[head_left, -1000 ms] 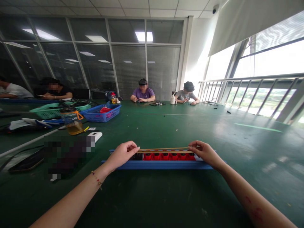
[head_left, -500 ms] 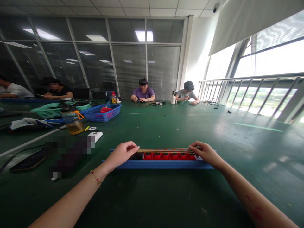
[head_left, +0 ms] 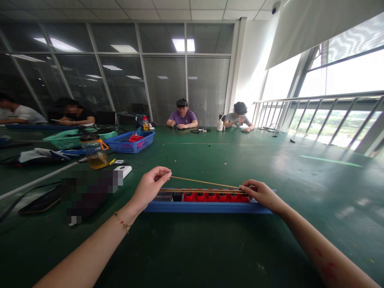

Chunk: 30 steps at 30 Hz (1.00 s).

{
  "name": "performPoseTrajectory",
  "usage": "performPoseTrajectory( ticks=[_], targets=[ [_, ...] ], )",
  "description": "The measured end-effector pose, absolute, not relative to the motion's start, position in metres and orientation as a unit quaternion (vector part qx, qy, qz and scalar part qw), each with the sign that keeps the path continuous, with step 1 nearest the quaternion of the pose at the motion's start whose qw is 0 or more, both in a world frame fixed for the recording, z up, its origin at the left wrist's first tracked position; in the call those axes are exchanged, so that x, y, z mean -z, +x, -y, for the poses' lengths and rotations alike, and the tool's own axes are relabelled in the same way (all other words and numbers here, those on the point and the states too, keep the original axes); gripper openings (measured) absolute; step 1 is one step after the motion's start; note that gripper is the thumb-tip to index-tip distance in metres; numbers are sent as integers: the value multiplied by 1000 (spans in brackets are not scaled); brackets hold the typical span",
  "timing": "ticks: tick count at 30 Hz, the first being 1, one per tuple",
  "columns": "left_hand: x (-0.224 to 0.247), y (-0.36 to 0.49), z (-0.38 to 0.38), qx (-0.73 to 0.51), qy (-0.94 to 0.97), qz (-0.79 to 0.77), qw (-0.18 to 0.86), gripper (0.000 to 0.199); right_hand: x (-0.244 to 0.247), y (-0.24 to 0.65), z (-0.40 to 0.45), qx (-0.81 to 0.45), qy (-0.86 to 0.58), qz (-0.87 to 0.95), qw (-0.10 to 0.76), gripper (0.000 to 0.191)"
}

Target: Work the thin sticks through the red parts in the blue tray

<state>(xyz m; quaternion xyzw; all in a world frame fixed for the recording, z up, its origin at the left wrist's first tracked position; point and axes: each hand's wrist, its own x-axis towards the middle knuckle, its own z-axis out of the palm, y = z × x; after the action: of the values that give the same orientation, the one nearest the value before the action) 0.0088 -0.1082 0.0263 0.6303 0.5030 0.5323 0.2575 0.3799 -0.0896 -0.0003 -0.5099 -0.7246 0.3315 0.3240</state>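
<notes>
In front of me stands a long blue tray (head_left: 207, 207) holding several red square cups (head_left: 211, 196) in a row. A black block (head_left: 178, 197) sits at the left end of that row. My left hand (head_left: 150, 186) pinches the raised left end of a long, thin yellow-brown stick-like strand (head_left: 204, 182). It slants down to the tray's right end, where my right hand (head_left: 259, 194) has its fingers closed on it. More such strands lie straight along the tray over the cups. My right hand partly hides a whitish piece at that end.
On the left are a phone (head_left: 40, 199), a white device (head_left: 123, 171), a jar of amber liquid (head_left: 97, 158), a blue basket (head_left: 130, 145) and a green basket (head_left: 66, 140). Several people sit across the green table (head_left: 192, 244). A railing (head_left: 324, 120) runs along the right.
My left hand has risen and shifted slightly left, lifting one end of a strand off the tray; other strands stay over the cups. My right hand keeps its place at the tray's right end.
</notes>
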Motion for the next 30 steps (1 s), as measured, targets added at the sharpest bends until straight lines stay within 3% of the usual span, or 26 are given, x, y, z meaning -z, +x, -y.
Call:
performPoseTrajectory(
  ticks=[5,12,22,30],
  targets=[
    [-40,5,106,-599,584,-469,283,25,0,381,88,-343,-503,728,314,37],
    [-58,-14,80,-720,498,-432,218,27,-4,383,91,-356,-483,727,336,34],
    [-13,-11,37,-620,519,-510,294,30,-7,390,92,-282,-508,771,259,38],
    [3,-27,37,-434,612,-552,363,33,-10,395,90,-276,-503,768,285,39]
  ],
)
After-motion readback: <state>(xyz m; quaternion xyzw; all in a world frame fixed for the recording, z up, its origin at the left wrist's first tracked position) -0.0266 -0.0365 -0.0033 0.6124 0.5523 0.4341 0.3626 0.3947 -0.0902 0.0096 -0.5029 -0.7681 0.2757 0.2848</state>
